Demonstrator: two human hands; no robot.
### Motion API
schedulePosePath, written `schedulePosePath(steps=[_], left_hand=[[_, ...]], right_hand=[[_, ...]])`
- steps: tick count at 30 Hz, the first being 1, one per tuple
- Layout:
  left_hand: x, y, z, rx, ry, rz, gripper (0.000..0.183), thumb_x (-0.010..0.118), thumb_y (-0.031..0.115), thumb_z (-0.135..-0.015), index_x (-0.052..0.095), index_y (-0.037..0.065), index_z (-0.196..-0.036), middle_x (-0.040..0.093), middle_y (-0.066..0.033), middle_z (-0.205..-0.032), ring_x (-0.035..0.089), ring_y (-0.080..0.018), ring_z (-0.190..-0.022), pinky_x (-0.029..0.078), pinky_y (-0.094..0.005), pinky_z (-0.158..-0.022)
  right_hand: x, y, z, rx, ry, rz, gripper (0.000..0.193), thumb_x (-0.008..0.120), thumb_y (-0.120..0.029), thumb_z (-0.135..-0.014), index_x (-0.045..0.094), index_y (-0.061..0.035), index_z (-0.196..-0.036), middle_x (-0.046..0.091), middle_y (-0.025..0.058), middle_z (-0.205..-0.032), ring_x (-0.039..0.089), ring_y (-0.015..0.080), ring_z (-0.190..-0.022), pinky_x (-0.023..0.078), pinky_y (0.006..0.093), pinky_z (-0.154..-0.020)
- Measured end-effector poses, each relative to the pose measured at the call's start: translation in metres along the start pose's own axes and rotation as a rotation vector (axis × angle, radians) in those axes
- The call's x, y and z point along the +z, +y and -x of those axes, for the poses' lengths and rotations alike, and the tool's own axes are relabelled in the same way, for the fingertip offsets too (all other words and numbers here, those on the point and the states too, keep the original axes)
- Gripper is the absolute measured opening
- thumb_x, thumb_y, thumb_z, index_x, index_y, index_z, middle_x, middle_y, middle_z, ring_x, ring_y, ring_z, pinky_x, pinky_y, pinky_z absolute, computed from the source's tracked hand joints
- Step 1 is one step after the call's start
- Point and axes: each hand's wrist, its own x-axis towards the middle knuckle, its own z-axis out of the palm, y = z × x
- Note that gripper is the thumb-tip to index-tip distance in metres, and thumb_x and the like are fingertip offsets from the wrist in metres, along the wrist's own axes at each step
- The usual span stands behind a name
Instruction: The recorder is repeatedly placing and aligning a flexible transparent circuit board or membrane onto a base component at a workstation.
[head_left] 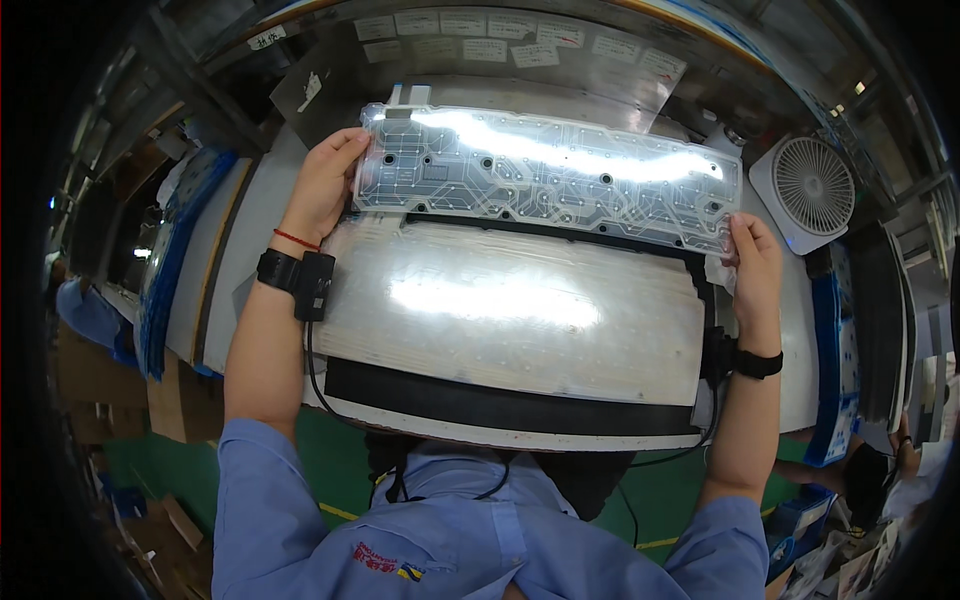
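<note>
A clear keyboard membrane (540, 190) with printed circuit lines and small dark holes is stretched out between my two hands, bright glare across its upper part. My left hand (325, 185) pinches its left end, thumb and fingers closed on the edge. At the opposite end, my right hand (757, 262) grips the lower right corner. A pale tail (420, 95) shows above the membrane's upper left edge. Just below it on the table lies a stack of shiny translucent sheets (520, 330). Beneath that stack, a black pad (500, 398) shows along the near side.
A white fan (803, 185) stands at the right back. Blue trays (838, 360) line the right side, and blue-edged stacked material (180, 250) stands at the left. Paper labels hang on a metal panel (600, 75) behind. Cables run from the black wrist devices (316, 285).
</note>
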Motion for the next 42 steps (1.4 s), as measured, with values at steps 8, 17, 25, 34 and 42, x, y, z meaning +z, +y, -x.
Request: schedulePosePath(steps=[8,17,25,34,42], left_hand=[[-0.015,0.004,0.000,0.084,-0.125,0.060,0.022,0.049,0.025,-0.097,0.060,0.006,-0.102,0.061,0.0026,-0.076,0.052,-0.0034,-0.066,0.037,-0.0168,-0.054],[0.006,0.009,0.010,0.139,0.006,0.130,0.030,0.042,0.034,-0.099,0.057,0.008,-0.094,0.060,-0.0012,-0.080,0.056,-0.0082,-0.064,0.043,-0.0194,-0.055],[0.006,0.008,0.011,0.198,-0.066,0.099,0.020,0.052,0.021,-0.095,0.058,0.003,-0.102,0.062,-0.0029,-0.082,0.056,-0.0066,-0.066,0.040,-0.0185,-0.053],[0.011,0.008,0.007,-0.067,-0.032,-0.188,0.023,0.053,0.020,-0.095,0.054,0.003,-0.110,0.063,-0.0008,-0.087,0.045,0.0004,-0.057,0.035,-0.0127,-0.048],[-0.012,-0.005,-0.005,0.018,-0.008,0.038,0.031,0.050,0.020,-0.097,0.049,0.001,-0.122,0.063,-0.0044,-0.098,0.050,-0.0012,-0.065,0.040,-0.0107,-0.054]], right_hand=[[-0.006,-0.003,0.002,-0.134,0.022,-0.062,0.025,0.052,-0.024,-0.096,0.062,-0.0011,-0.096,0.052,-0.0055,-0.065,0.037,0.0013,-0.049,0.029,0.0168,-0.046],[0.007,-0.015,0.007,-0.159,0.105,-0.146,0.033,0.056,-0.012,-0.094,0.050,0.0052,-0.122,0.062,0.0020,-0.074,0.054,0.0033,-0.064,0.039,0.0162,-0.057],[0.001,-0.010,0.003,-0.151,0.071,-0.040,0.041,0.054,-0.004,-0.091,0.045,0.0038,-0.131,0.057,-0.0014,-0.087,0.047,0.0032,-0.070,0.036,0.0167,-0.059],[0.003,-0.008,0.001,-0.143,0.091,-0.066,0.031,0.052,-0.005,-0.092,0.052,0.0015,-0.123,0.055,-0.0016,-0.089,0.048,0.0033,-0.074,0.039,0.0171,-0.065],[0.003,-0.014,0.004,-0.093,0.079,-0.026,0.030,0.054,-0.013,-0.093,0.054,-0.0005,-0.120,0.058,0.0020,-0.085,0.053,0.0056,-0.066,0.041,0.0181,-0.054]])
